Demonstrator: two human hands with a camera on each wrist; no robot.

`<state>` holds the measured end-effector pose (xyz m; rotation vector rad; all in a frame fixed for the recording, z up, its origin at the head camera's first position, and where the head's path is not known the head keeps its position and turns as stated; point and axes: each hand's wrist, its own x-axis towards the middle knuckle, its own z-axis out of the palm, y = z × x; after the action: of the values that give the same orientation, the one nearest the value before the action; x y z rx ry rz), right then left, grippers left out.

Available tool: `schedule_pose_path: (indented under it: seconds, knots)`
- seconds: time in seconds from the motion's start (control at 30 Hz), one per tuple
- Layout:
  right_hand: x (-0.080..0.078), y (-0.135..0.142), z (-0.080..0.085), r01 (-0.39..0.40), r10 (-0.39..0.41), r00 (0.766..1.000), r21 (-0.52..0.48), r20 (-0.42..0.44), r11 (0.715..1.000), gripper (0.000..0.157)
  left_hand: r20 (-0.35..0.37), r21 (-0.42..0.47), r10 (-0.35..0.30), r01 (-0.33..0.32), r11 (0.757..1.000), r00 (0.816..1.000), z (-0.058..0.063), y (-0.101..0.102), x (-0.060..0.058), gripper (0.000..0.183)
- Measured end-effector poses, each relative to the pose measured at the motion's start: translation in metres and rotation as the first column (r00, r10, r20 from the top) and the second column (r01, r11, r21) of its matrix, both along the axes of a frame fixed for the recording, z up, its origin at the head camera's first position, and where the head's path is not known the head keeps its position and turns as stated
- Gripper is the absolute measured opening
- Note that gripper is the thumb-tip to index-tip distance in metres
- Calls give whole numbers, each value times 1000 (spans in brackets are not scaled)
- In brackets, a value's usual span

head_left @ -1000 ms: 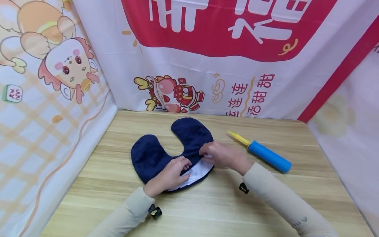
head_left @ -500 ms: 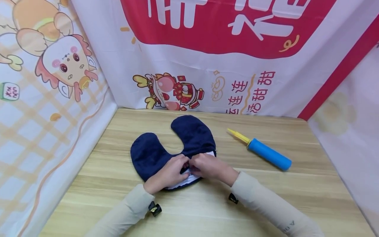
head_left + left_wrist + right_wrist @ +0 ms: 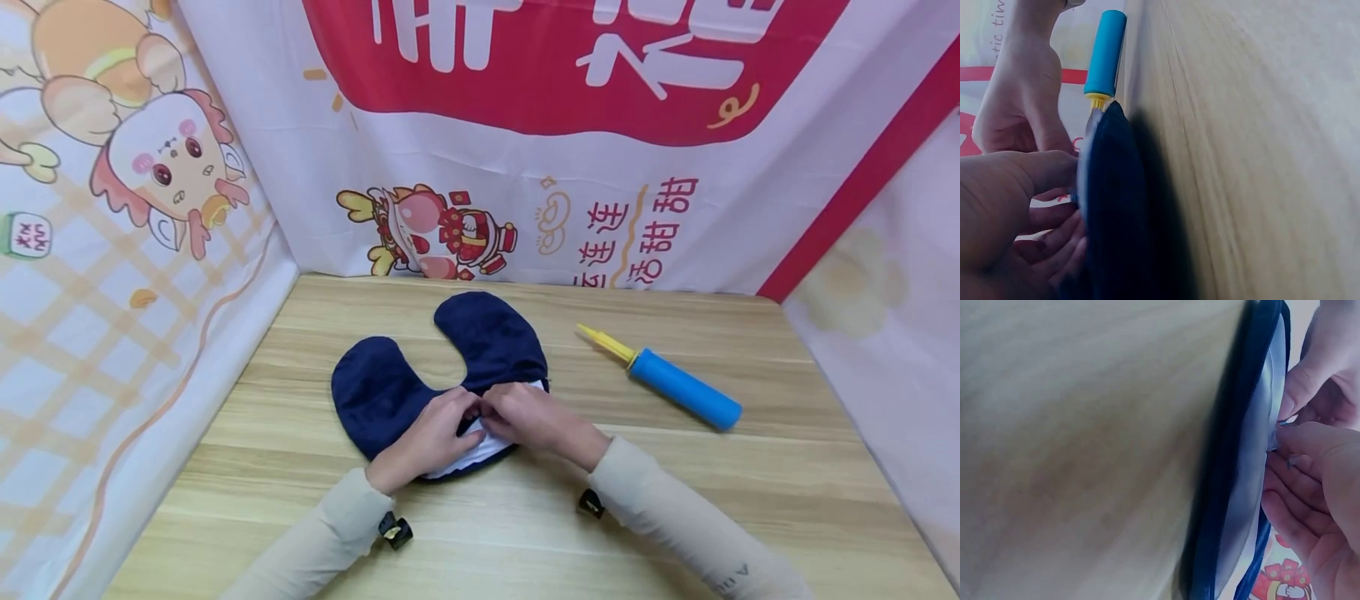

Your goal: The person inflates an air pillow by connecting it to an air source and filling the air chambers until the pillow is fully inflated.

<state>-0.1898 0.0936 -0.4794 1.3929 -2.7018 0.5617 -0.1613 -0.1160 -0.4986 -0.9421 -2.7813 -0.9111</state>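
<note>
A navy U-shaped neck pillow (image 3: 375, 392) lies flat on the table, its cover unzipped along the curved near side. Through the opening shows a white inner lining (image 3: 480, 454). My left hand (image 3: 431, 433) and right hand (image 3: 536, 417) meet over this opening, fingertips close together. In the right wrist view a small clear plastic piece (image 3: 1274, 439), looking like an air valve, sits between the fingertips; both hands pinch at it. Its exact shape is mostly covered by the fingers. The zipper edge (image 3: 1225, 494) runs beside the lining.
A blue hand pump (image 3: 686, 389) with a yellow nozzle lies on the wooden table (image 3: 517, 542) to the right of the pillow. Printed cloth (image 3: 285, 167) hangs along the back and sides of the table.
My right hand has moved left from the right end of the opening to meet the left hand at its middle. Over the last half second both hands stay nearly still.
</note>
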Motion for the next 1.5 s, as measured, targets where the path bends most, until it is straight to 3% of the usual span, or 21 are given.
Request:
schedule_pose_path:
  seconds: [0.3, 0.53, 0.73, 0.9, 1.03, 1.23, 1.33, 1.5]
  knots:
    - [-2, 7, 10, 16, -14, 999, -60, 35, 998, 5, 48, 40, 86, -88, 995, 995, 5, 2, -1, 30]
    - [-4, 10, 10, 24, -18, 999, -132, 46, 991, 5, -36, 116, 101, -97, 989, 994, -1, 11, -4, 16]
    - [-6, 14, 12, 39, -33, 999, -195, 34, 980, 8, -95, 99, 88, -78, 992, 992, 3, 14, -8, 7]
    - [-8, 28, 21, 54, -42, 997, -214, 57, 975, 17, -100, 94, 101, -92, 991, 990, 4, 14, -11, 7]
    - [-11, 53, 32, 88, -84, 996, -169, 30, 982, 25, -104, 99, 119, -109, 989, 987, 3, 13, -11, 6]
    - [-20, 114, 47, 183, -190, 978, -84, -83, 980, 35, -106, 112, 135, -123, 986, 985, 2, 13, -11, 7]
    - [-21, 149, 52, 249, -252, 961, -42, -113, 968, 40, -101, 118, 142, -130, 984, 985, 1, 13, -11, 7]
    - [-13, 205, 58, 356, -352, 932, 38, -85, 934, 47, -95, 125, 142, -130, 984, 985, 0, 14, -11, 8]
